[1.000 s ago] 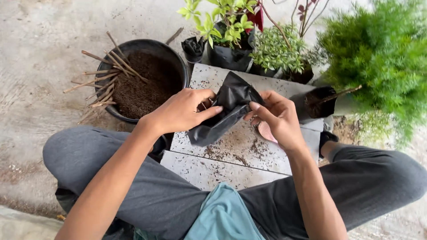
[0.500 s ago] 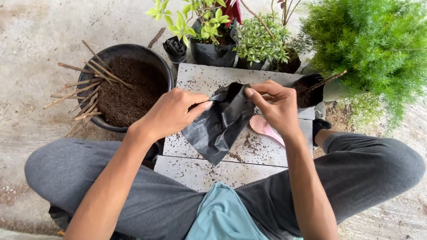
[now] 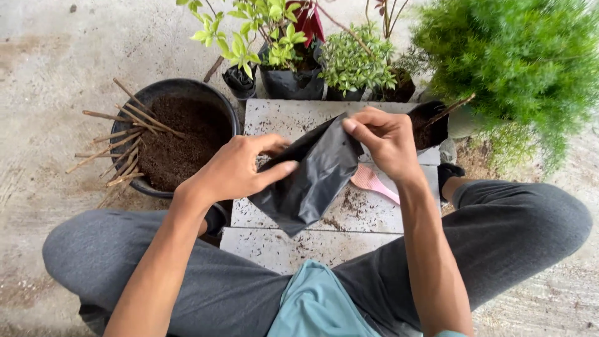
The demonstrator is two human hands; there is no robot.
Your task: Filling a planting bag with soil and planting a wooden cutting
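Both grips pinched shut: left hand (image 3: 234,170) & right hand (image 3: 387,142) hold limp, glossy black plastic bag (image 3: 309,178).

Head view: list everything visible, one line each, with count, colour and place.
Soft black plastic grow bag: one, black, held over the slab.
Round black tub of soil: one, dark brown fill, left of slab.
Dry brown sticks: several, across the tub's left rim.
Speckled grey stone slab: one, centre.
Pink flat tool: one, on slab, partly hidden.
Small potted plants in black bags: several, green, top.
Feathery green bush: one, top right.
Left hand: on bag.
Right hand: pinching bag's top edge.
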